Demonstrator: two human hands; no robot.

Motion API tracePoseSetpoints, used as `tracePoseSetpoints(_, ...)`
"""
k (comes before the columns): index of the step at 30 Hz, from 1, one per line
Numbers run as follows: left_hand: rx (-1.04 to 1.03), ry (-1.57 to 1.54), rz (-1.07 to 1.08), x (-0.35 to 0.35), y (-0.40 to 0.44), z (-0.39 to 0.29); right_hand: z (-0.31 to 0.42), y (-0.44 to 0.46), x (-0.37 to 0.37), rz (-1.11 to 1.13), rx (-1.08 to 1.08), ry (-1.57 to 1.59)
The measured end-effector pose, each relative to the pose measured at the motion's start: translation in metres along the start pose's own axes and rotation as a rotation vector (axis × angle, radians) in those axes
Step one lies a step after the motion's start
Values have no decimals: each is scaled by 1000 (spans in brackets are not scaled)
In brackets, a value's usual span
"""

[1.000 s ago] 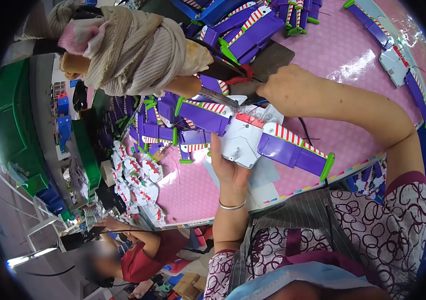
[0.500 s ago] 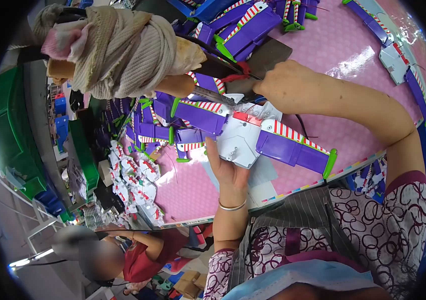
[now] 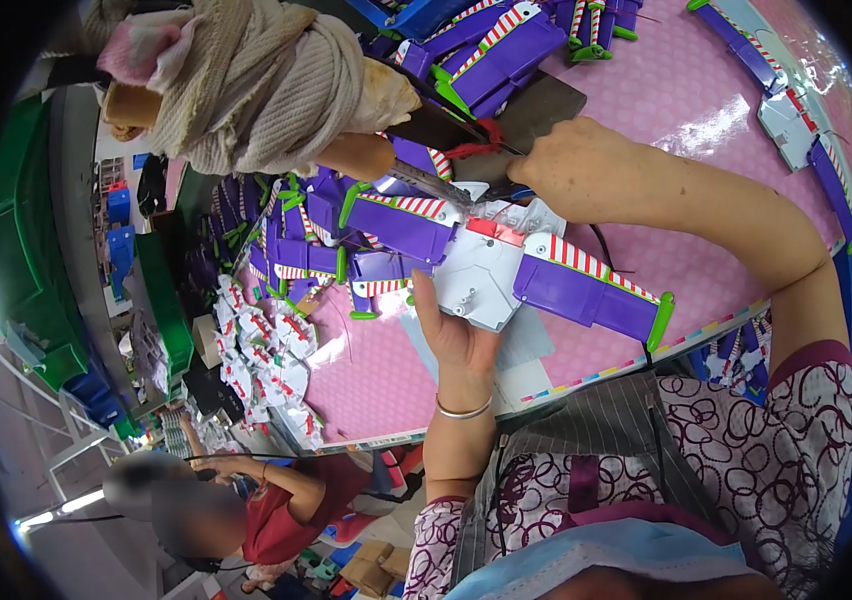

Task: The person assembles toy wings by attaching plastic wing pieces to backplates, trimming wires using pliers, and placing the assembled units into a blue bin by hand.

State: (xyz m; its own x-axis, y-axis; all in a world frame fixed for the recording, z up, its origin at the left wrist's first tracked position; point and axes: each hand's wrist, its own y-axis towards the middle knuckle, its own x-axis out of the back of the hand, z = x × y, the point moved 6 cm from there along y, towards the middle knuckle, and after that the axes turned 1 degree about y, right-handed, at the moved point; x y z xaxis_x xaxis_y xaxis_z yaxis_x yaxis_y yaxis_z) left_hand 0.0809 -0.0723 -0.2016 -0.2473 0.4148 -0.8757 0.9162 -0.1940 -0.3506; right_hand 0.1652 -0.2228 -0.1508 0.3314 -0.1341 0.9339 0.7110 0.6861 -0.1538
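Note:
My left hand supports a white winged part from below, its thumb along the near edge. Purple wings with red-striped borders and green tips spread to both sides. My right hand is closed just beyond the part's far edge, fingertips pressed together; what they hold is too small to make out. A metal-tipped tool with a wooden collar slants down from a cloth-wrapped body at upper left. Its tip is close to the red piece on the white body.
Purple wings are heaped at the back, more at left. White bodies lie piled at the pink table's left end. Another winged part sits far right. A person in red works at lower left.
The cloth-wrapped tool has shifted slightly left, then back right and up in view. My hands keep nearly the same place on and beside the winged part.

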Motion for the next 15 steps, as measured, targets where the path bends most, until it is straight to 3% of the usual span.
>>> tracePoseSetpoints(15,-78,146,15,-10,-13,3,4,-3,-8,-89,46,-55)
